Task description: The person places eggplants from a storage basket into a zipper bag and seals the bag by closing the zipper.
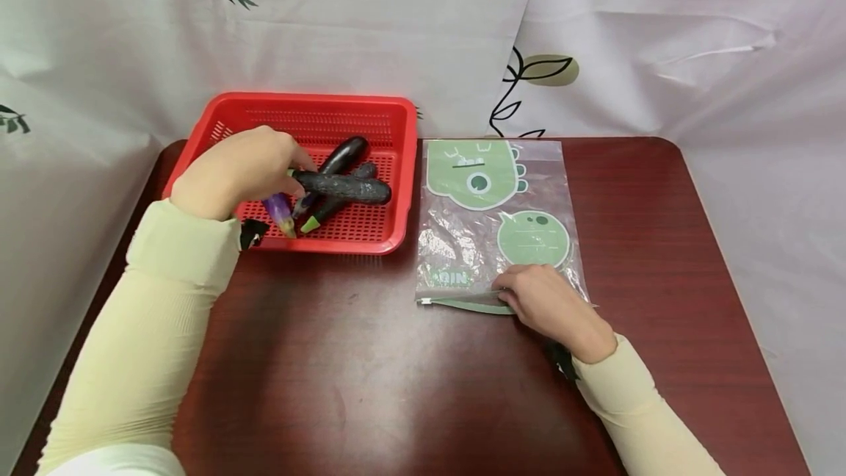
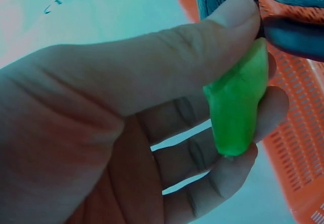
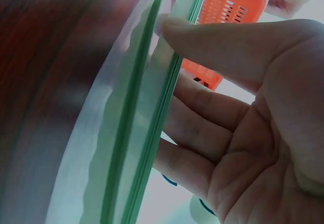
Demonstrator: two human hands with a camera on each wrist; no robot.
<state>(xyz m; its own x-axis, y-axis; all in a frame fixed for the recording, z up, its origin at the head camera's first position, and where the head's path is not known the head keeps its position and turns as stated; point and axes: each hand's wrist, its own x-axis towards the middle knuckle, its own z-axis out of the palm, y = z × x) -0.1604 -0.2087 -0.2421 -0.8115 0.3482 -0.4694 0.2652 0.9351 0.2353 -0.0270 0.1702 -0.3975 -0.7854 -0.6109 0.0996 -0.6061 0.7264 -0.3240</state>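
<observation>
My left hand point(image 1: 247, 167) is over the red basket point(image 1: 390, 237) and grips a dark, wrinkled eggplant point(image 1: 350, 188) by its stem end. Up close in the left wrist view, the thumb presses by its bright green cap point(image 2: 235, 107), with the fingers behind it. Below lie a glossy dark eggplant point(image 1: 345, 154), another dark one with a green tip point(image 1: 311, 224) and a purple one point(image 1: 279, 209). On the table, my right hand point(image 1: 545, 300) pinches the mouth edge of a clear slider bag point(image 1: 456, 241) with green prints. Its green zip strips point(image 3: 152, 133) stand apart in the right wrist view.
The basket and bag lie side by side on a dark red wooden table point(image 1: 344, 358). A white patterned cloth point(image 1: 370, 28) hangs behind the table's far edge. The bag's white slider point(image 1: 425, 301) sits at its left corner.
</observation>
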